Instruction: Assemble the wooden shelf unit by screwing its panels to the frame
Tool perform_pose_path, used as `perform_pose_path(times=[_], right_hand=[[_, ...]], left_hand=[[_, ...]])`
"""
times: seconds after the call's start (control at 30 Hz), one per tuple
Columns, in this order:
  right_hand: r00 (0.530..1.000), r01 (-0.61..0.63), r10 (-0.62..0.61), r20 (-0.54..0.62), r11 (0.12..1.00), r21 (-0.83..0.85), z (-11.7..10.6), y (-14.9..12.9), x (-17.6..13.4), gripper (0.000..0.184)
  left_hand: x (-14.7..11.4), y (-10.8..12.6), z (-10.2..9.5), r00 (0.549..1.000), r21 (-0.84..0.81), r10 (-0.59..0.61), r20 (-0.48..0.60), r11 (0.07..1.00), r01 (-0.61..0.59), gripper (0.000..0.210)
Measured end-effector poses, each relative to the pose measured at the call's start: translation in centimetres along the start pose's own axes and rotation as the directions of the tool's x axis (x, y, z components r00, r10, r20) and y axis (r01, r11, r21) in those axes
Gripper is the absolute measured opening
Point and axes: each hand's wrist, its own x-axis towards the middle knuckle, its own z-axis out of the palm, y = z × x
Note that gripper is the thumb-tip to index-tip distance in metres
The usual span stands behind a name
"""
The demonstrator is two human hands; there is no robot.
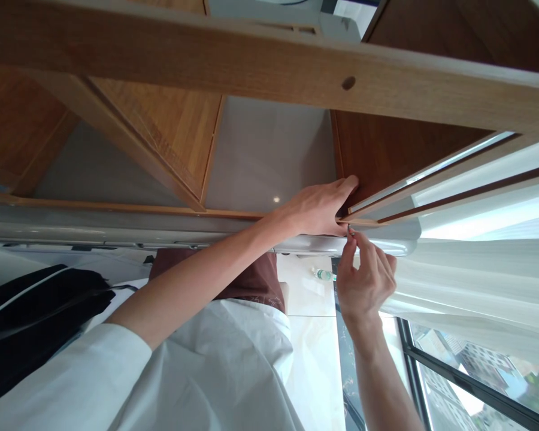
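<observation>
A wooden shelf frame point(260, 63) spans the view in front of me, with its lower rail point(161, 209) lying on a grey surface. My left hand point(321, 206) reaches across and is closed round the corner of the frame, where the slatted right side meets the lower rail. Just below that corner, my right hand point(368, 275) pinches a small metal piece point(350, 230) between thumb and finger, its tip against the wood edge. The piece looks like a screw or bolt, but it is too small to tell for sure.
Wooden panels point(161, 120) stand inside the frame. A dark round hole point(348, 83) marks the near beam. A white curtain point(476, 269) and a window point(476, 365) are at the right. A clear bottle point(324, 275) is on the pale floor point(312, 347). A black item point(40, 317) lies at left.
</observation>
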Motion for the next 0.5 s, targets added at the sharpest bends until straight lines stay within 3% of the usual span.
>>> perform_pose_path(times=[0.13, 0.23, 0.37, 0.5], right_hand=[[0.999, -0.030, 0.031, -0.018, 0.999, 0.045, -0.1, -0.3, 0.1, 0.019], [0.985, -0.159, 0.164, -0.047, 0.984, 0.086, -0.1, -1.0, 0.2, 0.019], [0.930, -0.350, 0.362, -0.064, 0.925, 0.149, 0.0, -1.8, 0.4, 0.021], [0.876, -0.448, 0.474, -0.087, 0.868, 0.215, 0.2, -2.4, 0.6, 0.023]], left_hand=[[-0.1, 0.1, -0.1, 1.000, 0.012, -0.006, 0.003, 1.000, 0.006, 0.047], [-0.1, 0.2, -0.1, 1.000, 0.010, -0.015, 0.006, 1.000, 0.014, 0.047], [-0.1, 0.1, -0.1, 1.000, 0.006, -0.005, -0.002, 1.000, 0.005, 0.049], [-0.2, 0.1, -0.2, 1.000, 0.007, -0.006, 0.010, 1.000, 0.006, 0.050]])
